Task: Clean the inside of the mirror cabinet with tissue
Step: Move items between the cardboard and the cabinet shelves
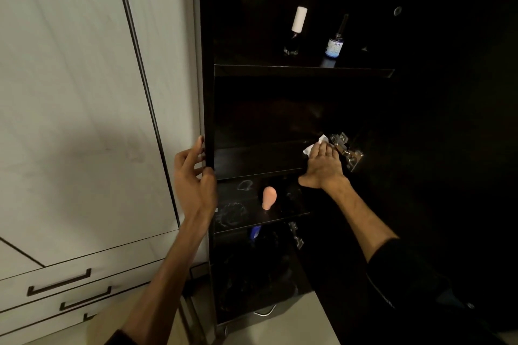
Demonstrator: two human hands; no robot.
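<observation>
The tissue (315,144) is being pressed flat under the right hand (323,164) at the right end of the middle shelf (258,159), beside the hinge (346,151), while the cabinet's left edge (208,148) is being gripped by the left hand (193,176). Firm strokes toward the corner are probably being called for, clear of the hinge, with dusty rings being left on the lower shelf (235,207).
</observation>
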